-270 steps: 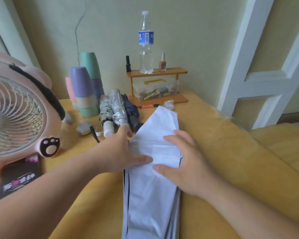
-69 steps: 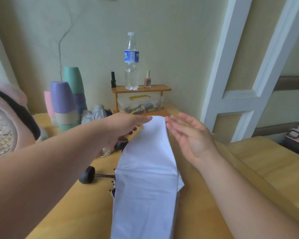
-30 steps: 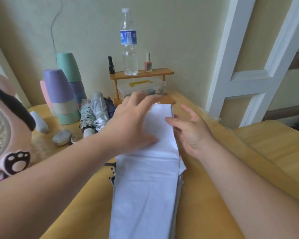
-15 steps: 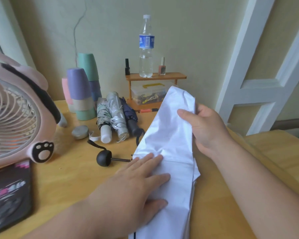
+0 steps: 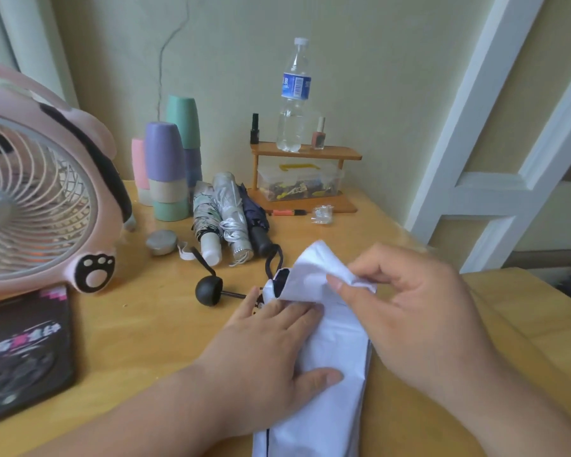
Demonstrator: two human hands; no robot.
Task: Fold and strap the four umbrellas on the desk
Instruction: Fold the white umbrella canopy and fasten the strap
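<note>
A white umbrella (image 5: 323, 374) lies flat along the wooden desk (image 5: 145, 331), its canopy folded into a long strip with a dark inner side showing at the far end. Its black round handle (image 5: 209, 290) sticks out to the left. My left hand (image 5: 264, 347) presses flat on the fabric. My right hand (image 5: 409, 311) pinches the far end of the fabric and has it doubled back toward me. Three strapped umbrellas lie side by side further back: a patterned one (image 5: 203, 219), a silver one (image 5: 229, 212) and a navy one (image 5: 256, 222).
A pink fan (image 5: 37, 192) stands at the left, a black phone (image 5: 23, 351) in front of it. Stacked cups (image 5: 167, 169), a wooden shelf (image 5: 305, 153) with a water bottle (image 5: 294, 97) and a clear box (image 5: 299, 184) line the back wall. A small grey tin (image 5: 161, 242) lies near the umbrellas.
My right hand has pulled the far end of the white canopy back toward me, folding it over. My left hand stays pressed on the fabric.
</note>
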